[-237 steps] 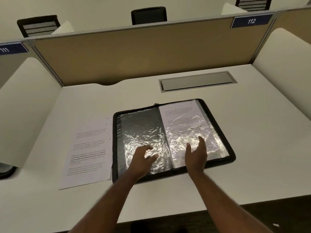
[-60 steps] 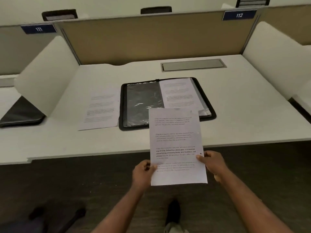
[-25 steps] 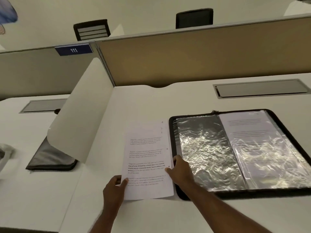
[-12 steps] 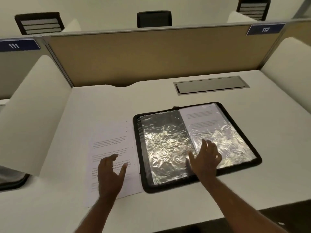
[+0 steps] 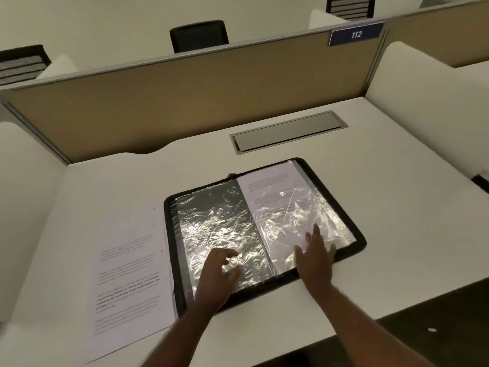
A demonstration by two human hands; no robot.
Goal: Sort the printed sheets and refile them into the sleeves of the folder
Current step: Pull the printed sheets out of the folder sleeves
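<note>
A black folder (image 5: 341, 205) lies open on the white desk. Its left sleeve (image 5: 211, 223) is crinkled clear plastic with no sheet in it. Its right sleeve (image 5: 285, 207) holds a printed sheet. My left hand (image 5: 217, 271) rests on the lower part of the left sleeve, fingers loosely bent and holding nothing. My right hand (image 5: 315, 255) lies flat with spread fingers on the lower part of the right sleeve. A stack of printed sheets (image 5: 129, 274) lies on the desk just left of the folder, touched by neither hand.
A grey cable hatch (image 5: 288, 133) is set into the desk behind the folder. A tan partition (image 5: 185, 96) closes the back, and white side screens (image 5: 423, 107) stand left and right. The desk's front edge runs just below my forearms.
My left hand has left the loose sheets and moved right onto the folder's left sleeve. My right hand stays on the right sleeve. The view has shifted slightly left.
</note>
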